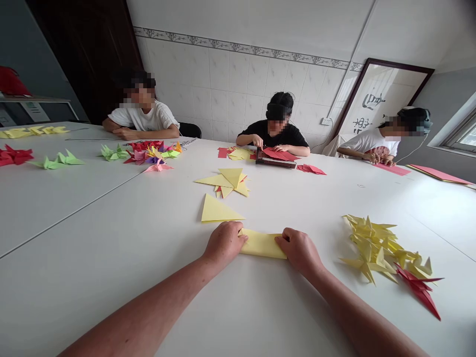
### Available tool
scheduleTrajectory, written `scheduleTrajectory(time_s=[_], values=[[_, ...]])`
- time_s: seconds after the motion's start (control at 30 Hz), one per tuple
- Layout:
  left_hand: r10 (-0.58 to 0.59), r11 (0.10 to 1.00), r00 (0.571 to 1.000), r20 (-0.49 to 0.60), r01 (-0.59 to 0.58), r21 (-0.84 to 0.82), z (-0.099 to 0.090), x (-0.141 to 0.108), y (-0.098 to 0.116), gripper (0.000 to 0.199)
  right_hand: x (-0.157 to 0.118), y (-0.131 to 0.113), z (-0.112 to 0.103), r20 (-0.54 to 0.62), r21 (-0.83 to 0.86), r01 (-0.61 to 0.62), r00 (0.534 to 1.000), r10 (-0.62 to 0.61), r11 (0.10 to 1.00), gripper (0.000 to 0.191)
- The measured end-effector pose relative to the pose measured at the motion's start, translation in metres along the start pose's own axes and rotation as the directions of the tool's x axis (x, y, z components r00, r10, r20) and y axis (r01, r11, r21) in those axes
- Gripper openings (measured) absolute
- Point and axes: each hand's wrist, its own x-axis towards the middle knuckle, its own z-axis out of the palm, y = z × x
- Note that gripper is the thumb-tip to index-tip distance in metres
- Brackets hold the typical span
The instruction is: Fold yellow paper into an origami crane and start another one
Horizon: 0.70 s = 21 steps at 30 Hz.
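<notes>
A folded sheet of yellow paper stretches between my two hands, low over the white table. My left hand pinches its left end with thumb and fingers. At the right end, my right hand grips the same sheet, the thumb on its near side. Just beyond my left hand lies a folded yellow paper triangle. Farther back is a pile of yellow folded triangles with bits of red among them.
Yellow origami cranes and a red crane lie to the right. Colourful cranes sit at the back left. Across the table, one person works at a paper trimmer; another handles red paper; a third rests their arms.
</notes>
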Motion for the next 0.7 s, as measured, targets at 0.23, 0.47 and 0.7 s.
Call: scheduleTrajectory(time_s=[0.23,0.47,0.7], values=[[0.014,1.0,1.0,-0.002,-0.014,-0.011,0.0003,0.0001,-0.0016,0.039,0.0003,0.0001,0.0014,-0.002,0.001,-0.002,1.0,0.002,1.0,0.026],[0.009,1.0,1.0,0.002,-0.009,-0.008,0.0002,0.0003,-0.0017,0.039,-0.0004,-0.0008,0.0,-0.004,-0.001,-0.002,1.0,0.002,1.0,0.027],[0.034,0.999,0.999,-0.01,-0.034,-0.017,0.0003,-0.0004,-0.002,0.039,0.0002,-0.0001,-0.0005,0.005,-0.009,-0.007,1.0,0.007,1.0,0.027]])
